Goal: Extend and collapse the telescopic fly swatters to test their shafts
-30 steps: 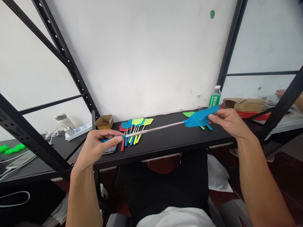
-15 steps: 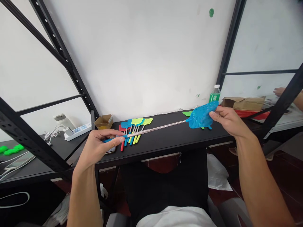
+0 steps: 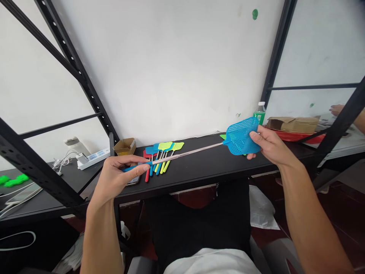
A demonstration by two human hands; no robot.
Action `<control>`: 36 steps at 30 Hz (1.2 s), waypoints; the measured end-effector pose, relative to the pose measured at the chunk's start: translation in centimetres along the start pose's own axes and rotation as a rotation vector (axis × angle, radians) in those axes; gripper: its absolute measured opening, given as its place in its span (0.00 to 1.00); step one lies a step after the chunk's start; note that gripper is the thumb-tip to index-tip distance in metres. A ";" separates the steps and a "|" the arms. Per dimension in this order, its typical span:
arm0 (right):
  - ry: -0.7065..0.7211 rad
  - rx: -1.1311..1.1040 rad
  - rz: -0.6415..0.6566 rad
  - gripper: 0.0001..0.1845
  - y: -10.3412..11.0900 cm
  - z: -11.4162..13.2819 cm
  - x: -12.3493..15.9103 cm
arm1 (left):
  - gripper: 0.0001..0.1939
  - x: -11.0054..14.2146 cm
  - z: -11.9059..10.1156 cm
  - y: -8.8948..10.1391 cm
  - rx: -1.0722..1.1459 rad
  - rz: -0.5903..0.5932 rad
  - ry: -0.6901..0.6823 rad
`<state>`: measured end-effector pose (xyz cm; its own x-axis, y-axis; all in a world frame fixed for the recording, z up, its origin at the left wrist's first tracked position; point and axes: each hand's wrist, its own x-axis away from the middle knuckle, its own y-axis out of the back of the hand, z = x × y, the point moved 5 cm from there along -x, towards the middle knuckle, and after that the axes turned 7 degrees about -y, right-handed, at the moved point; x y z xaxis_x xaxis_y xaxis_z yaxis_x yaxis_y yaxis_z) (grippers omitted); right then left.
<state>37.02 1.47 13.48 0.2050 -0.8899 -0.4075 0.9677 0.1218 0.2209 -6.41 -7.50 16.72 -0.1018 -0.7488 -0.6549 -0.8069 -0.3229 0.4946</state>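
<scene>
In the head view, with the middle of the metal shaft as the clock's centre, the blue fly swatter (image 3: 189, 153) is held up over the worktop (image 3: 199, 167), its handle (image 3: 150, 163) toward half past eight and its perforated paddle (image 3: 242, 137) toward half past two. The left hand (image 3: 115, 171) pinches the handle between thumb and fingers; the right hand (image 3: 269, 144) nips the paddle's outer edge, thumb on the near face and the other fingers behind. For a good hold, the two grips would best stay in line with the shaft, since the slim metal looks likely to bend under sideways force. The paddle seems thin and flexible, so light, flat pressure should serve better than a squeeze at one corner. The left pinch could sit firmly just behind the collar to stop the handle rolling. The fanned fly swatters (image 3: 164, 146) lie on the worktop at 9 o'clock, the shaft crossing them in view, and the green-labelled bottle (image 3: 260, 116) stands just beyond the paddle, toward half past two, so the swatter is best kept raised.
</scene>
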 end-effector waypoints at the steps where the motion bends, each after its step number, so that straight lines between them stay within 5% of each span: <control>1: -0.005 0.003 0.001 0.17 -0.1 0.1 0.0 | 0.10 0.0 -0.1 0.0 -0.003 -0.001 0.000; 18: -0.095 0.043 -0.022 0.18 -0.4 -0.1 0.3 | 0.11 0.2 -0.7 -0.2 -0.011 -0.022 -0.029; 24: -0.105 -0.119 0.010 0.17 -1.4 0.9 0.6 | 0.09 0.2 -0.4 0.4 0.033 -0.077 -0.057; 28: -0.060 -0.186 0.089 0.26 -1.3 0.7 0.4 | 0.09 0.4 0.5 1.4 0.062 -0.096 -0.005; 31: -0.003 -0.123 0.014 0.35 0.0 0.4 0.3 | 0.10 0.6 1.2 2.1 0.094 -0.087 0.020; 36: 0.109 0.153 -0.127 0.34 1.5 1.1 0.6 | 0.13 0.6 1.9 2.1 0.073 -0.049 0.054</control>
<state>38.40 0.65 14.50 0.1059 -0.8400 -0.5321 0.9549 -0.0633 0.2900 -9.26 -7.53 16.34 -0.0312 -0.7637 -0.6449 -0.8504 -0.3187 0.4186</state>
